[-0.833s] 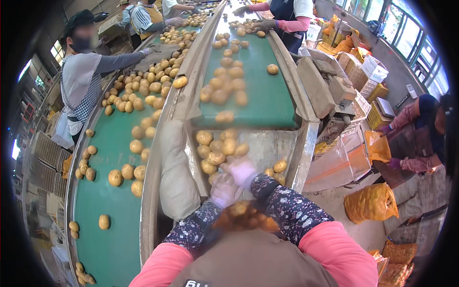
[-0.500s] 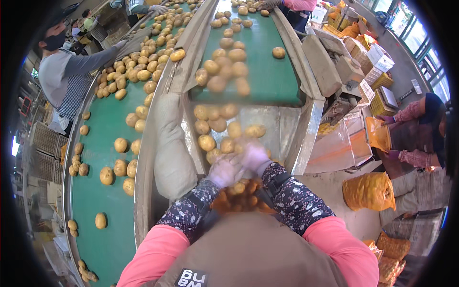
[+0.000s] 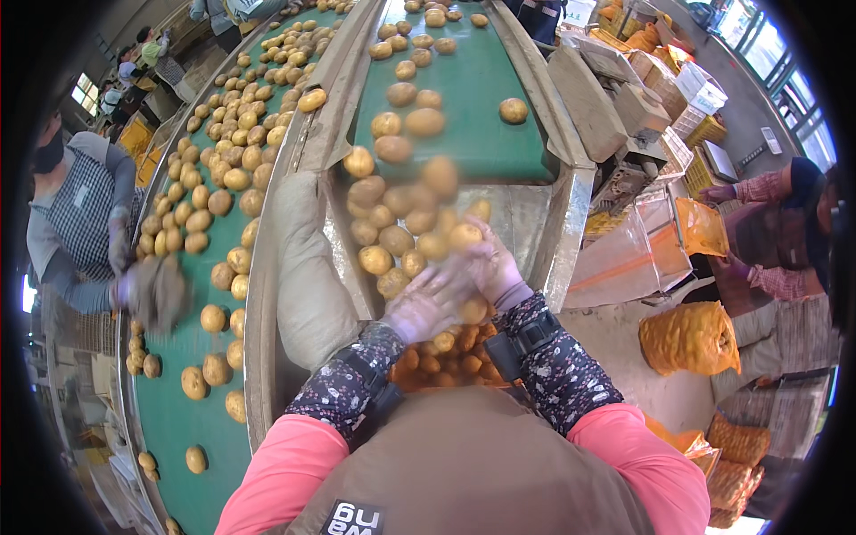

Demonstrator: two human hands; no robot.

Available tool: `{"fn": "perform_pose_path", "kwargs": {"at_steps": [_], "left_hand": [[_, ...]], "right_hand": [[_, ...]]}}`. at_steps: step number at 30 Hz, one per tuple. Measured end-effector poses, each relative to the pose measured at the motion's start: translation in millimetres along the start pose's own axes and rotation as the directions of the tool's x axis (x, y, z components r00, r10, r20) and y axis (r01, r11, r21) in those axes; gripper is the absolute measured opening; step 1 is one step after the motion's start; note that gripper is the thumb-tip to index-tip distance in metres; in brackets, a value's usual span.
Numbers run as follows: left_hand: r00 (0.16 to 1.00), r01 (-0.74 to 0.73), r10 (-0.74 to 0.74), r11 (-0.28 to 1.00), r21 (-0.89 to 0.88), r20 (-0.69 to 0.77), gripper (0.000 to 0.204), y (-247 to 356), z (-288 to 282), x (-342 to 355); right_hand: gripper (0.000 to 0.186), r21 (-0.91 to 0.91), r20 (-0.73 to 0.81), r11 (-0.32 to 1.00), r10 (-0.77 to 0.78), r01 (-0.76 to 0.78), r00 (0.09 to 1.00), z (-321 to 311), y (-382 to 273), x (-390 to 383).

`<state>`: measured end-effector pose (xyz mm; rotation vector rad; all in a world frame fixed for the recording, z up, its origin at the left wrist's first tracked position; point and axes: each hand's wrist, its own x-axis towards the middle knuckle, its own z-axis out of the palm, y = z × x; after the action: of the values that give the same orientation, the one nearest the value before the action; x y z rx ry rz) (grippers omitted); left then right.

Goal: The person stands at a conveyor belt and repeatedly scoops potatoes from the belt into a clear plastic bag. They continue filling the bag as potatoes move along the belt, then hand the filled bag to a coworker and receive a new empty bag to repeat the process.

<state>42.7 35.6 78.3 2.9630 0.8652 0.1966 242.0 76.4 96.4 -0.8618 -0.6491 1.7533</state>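
Both my hands wear thin pale gloves and are at the metal chute, among potatoes. My left hand lies open at the lower end of the pile, fingers stretched and a little blurred. Beside it, my right hand is open too, fingers raised along the pile's right side. A potato sits by its fingertips. Another potato is just under the hands. Below them, orange netting at my waist surrounds many potatoes. Neither hand grips a potato.
A green conveyor brings blurred potatoes to the chute. Left of it runs another potato-laden belt, where a co-worker's gloved hand moves. A padded grey roll lines the chute's left. At right are a filled orange sack and another worker.
More potatoes have gathered on the chute. My hands have spread from a blurred, close position, the right one rising. The co-worker at left has shifted nearer, reaching lower over the belt.
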Motion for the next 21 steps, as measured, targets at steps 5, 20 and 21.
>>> {"fn": "perform_pose_path", "kwargs": {"at_steps": [5,20,21], "left_hand": [[0.977,-0.152,0.138,0.985,0.082,0.161,0.043,-3,-1,10],[0.852,0.200,-0.144,0.978,-0.059,0.504,0.050,-1,13,14],[0.757,0.335,-0.202,0.936,-0.104,0.622,0.051,2,17,13]], "right_hand": [[0.053,0.314,0.152,0.937,0.111,-0.155,0.982,-5,-8,-3],[0.048,-0.027,-0.060,0.998,-0.062,0.060,0.996,76,-4,-15],[0.049,-0.106,0.249,0.990,-0.065,0.094,0.966,90,-3,-32]]}}
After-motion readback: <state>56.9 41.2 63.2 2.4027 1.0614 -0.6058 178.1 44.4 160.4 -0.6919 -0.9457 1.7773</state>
